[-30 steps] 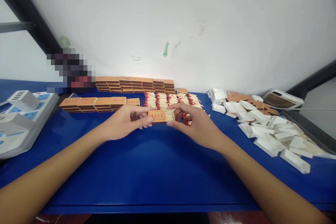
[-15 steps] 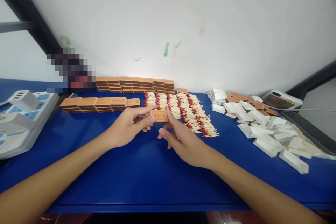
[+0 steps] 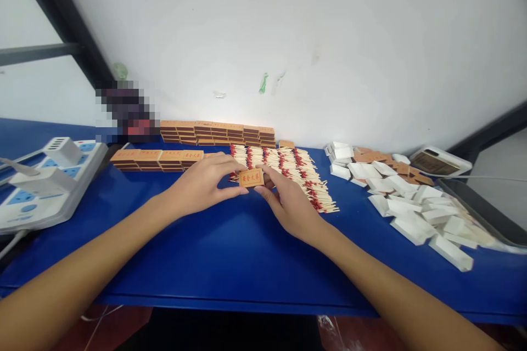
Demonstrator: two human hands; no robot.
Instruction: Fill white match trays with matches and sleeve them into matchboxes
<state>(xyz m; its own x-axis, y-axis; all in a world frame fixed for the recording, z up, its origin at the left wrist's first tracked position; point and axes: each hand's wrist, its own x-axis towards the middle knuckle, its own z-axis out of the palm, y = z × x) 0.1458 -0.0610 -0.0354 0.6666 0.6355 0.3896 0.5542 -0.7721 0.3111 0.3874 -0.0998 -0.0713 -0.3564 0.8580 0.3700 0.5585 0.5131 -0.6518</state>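
A small orange matchbox [image 3: 251,177] with red lettering is held between my two hands, above the blue table. My left hand [image 3: 208,182] grips its left end between thumb and fingers. At the other end, my right hand [image 3: 288,198] closes on it with the thumb low at the corner and the fingers behind. Just beyond the box lie rows of red-tipped matches [image 3: 284,162], partly covered by my hands. Stacked matchboxes [image 3: 158,159] stand in a row behind my left hand, which hides that row's right end.
A longer stack of matchboxes [image 3: 218,132] stands along the wall. White inner trays [image 3: 407,225] and orange sleeves [image 3: 376,154] lie heaped on the right, beside a phone [image 3: 440,160] and a dark flat tray [image 3: 486,214]. A power strip [image 3: 53,197] with plugs occupies the left.
My right thumb has come up to the matchbox's lower right corner, and my left fingers have shifted around its left end. The view has tilted and moved slightly left.
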